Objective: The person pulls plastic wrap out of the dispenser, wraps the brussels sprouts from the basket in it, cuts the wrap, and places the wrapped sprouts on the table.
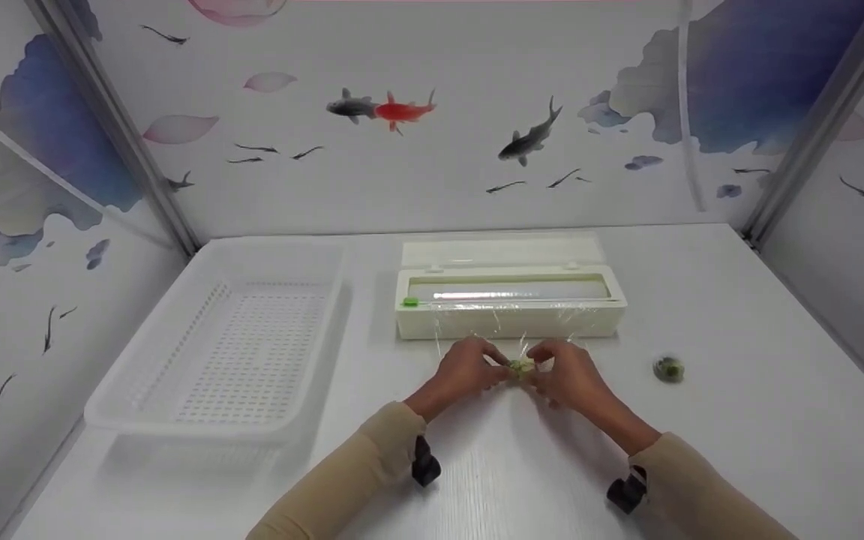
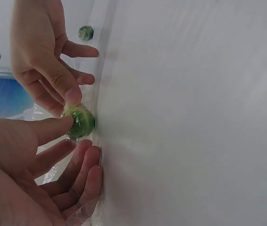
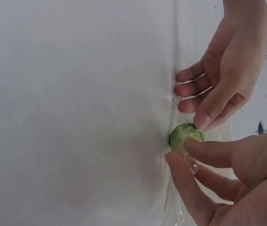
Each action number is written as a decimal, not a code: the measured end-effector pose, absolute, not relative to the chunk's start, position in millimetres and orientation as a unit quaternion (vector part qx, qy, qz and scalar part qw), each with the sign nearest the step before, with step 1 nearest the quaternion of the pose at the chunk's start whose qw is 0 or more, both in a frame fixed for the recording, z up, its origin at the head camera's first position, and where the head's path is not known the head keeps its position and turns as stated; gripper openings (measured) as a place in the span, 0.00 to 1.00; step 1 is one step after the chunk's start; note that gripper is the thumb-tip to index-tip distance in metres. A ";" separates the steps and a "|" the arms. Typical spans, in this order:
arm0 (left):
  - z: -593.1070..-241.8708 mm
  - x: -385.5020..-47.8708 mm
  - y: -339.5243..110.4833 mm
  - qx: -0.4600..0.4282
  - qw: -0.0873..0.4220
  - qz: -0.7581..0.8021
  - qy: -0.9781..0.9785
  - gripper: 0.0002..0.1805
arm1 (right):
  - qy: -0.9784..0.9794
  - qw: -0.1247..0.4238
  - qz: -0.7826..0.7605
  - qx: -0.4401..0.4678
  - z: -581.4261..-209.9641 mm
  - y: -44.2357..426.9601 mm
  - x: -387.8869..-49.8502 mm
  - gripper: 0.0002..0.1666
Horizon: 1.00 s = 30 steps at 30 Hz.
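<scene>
A small green round vegetable (image 1: 521, 367) (image 2: 82, 123) (image 3: 185, 136) with clear film around it is held between both hands, close to the table. The left hand (image 1: 469, 367) (image 2: 44, 169) (image 3: 232, 70) pinches one side of it with thumb and fingers. On the other side the right hand (image 1: 568, 373) (image 2: 42, 56) (image 3: 232, 179) grips it with its thumb and fingers. Clear film (image 1: 507, 322) stretches from the cream dispenser box (image 1: 511, 322) down to the hands. The box stands behind them with its lid up.
A white perforated basket (image 1: 252, 352) stands at the left of the table. Another small green vegetable (image 1: 669, 368) (image 2: 85, 32), apparently wrapped, lies right of the right hand. A green slider (image 1: 410, 301) sits at the left of the box's front edge. Printed panels surround the table.
</scene>
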<state>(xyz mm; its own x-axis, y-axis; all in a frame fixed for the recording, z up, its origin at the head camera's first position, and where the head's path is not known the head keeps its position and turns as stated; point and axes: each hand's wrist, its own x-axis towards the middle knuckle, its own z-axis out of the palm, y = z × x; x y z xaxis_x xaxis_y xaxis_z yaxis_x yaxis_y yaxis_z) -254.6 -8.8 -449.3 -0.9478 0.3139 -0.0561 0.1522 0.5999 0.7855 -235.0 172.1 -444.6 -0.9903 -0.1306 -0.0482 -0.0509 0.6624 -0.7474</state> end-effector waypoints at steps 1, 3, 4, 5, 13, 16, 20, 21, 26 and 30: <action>-448.1 -255.1 -8.9 0.131 0.096 0.426 0.890 0.08 | 0.908 0.053 -0.413 -0.043 -444.6 170.9 -236.0 0.16; -445.2 -255.5 -9.0 0.125 0.100 0.422 0.892 0.09 | 0.906 0.060 -0.418 -0.035 -444.8 169.2 -238.2 0.15; -444.3 -255.7 -8.8 0.121 0.102 0.423 0.892 0.09 | 0.905 0.064 -0.419 -0.034 -445.0 169.0 -239.3 0.13; -443.7 -255.9 -8.5 0.116 0.104 0.423 0.893 0.10 | 0.906 0.065 -0.417 -0.037 -445.5 169.2 -240.6 0.11; -448.5 -261.2 -2.9 0.110 0.106 0.448 0.881 0.08 | 0.904 0.060 -0.421 -0.047 -446.9 174.3 -246.2 0.06; -450.0 -263.4 -3.4 0.108 0.103 0.444 0.884 0.07 | 0.898 0.052 -0.434 -0.048 -447.3 174.3 -247.7 0.13; -450.9 -265.8 -3.5 0.102 0.094 0.434 0.890 0.07 | 0.896 0.039 -0.438 -0.060 -449.0 173.7 -249.8 0.15; -451.1 -266.3 -3.0 0.101 0.093 0.434 0.890 0.08 | 0.899 0.037 -0.433 -0.061 -449.5 173.8 -250.6 0.13; -452.6 -268.2 0.8 0.096 0.095 0.450 0.883 0.13 | 0.912 0.048 -0.403 -0.050 -448.8 173.6 -254.3 0.09; -454.2 -270.7 2.3 0.099 0.083 0.447 0.885 0.12 | 0.912 0.053 -0.405 -0.042 -446.6 171.4 -256.9 0.11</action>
<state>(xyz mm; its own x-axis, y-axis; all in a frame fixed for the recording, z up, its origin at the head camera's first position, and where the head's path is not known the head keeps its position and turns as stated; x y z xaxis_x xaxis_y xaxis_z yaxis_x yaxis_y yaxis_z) -270.7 2.3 -454.2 -0.9666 0.2498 -0.0573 0.1019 0.5798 0.8084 -256.9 171.4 -446.6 -0.9909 -0.1193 -0.0627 -0.0335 0.6691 -0.7424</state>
